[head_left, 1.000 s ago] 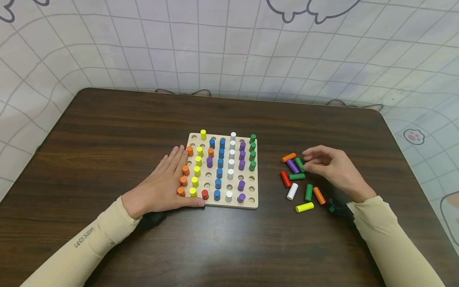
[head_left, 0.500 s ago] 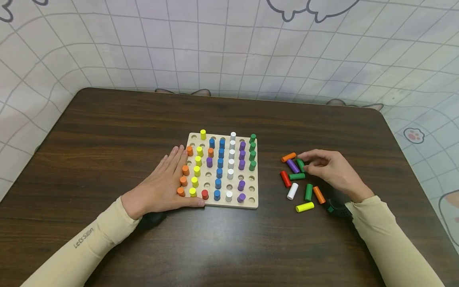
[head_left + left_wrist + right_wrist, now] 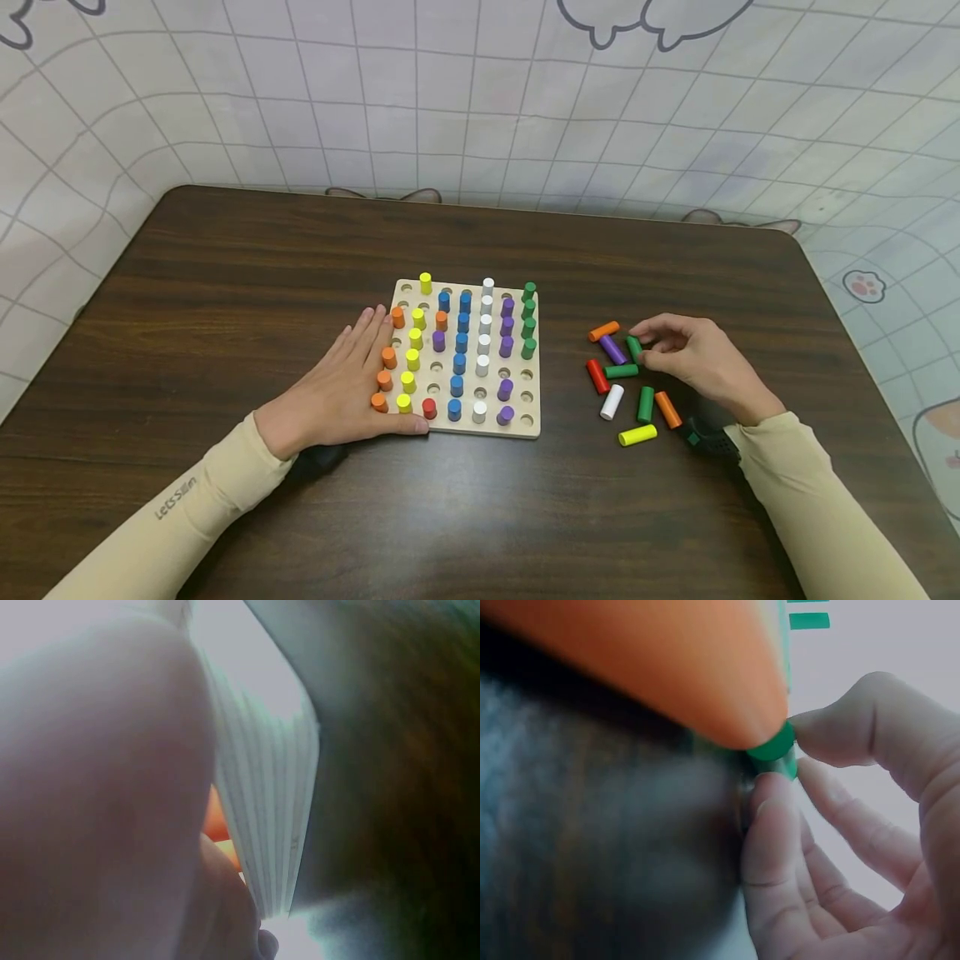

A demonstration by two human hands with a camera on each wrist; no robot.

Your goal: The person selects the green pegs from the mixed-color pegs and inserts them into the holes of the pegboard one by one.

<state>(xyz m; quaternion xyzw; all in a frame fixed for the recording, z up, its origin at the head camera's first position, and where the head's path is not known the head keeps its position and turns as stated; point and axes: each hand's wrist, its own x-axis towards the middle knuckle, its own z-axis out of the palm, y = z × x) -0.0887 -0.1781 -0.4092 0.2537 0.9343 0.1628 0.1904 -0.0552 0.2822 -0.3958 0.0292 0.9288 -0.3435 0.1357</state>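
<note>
A square wooden pegboard (image 3: 495, 424) stands on the table, with colored pegs upright in many of its holes. My left hand (image 3: 341, 392) lies against the board's left side, fingers straight and thumb along the front edge. The board's pale side (image 3: 270, 772) fills the middle of the left wrist view. To the right, my right hand (image 3: 697, 358) pinches a green peg (image 3: 634, 350) between thumb and index finger, at the far side of a loose pile. An orange peg (image 3: 705, 667) looms large in the right wrist view and partly hides green behind it.
Loose pegs lie between the board and my right hand: a purple peg (image 3: 612, 350), a red peg (image 3: 597, 377), a white peg (image 3: 612, 402), a yellow peg (image 3: 637, 435) and several orange and green ones. A patterned cloth (image 3: 480, 108) hangs behind the dark table (image 3: 262, 250).
My right hand has moved left and down to the green peg and pinched it. The peg has shifted slightly right. My left hand and the board have stayed in place.
</note>
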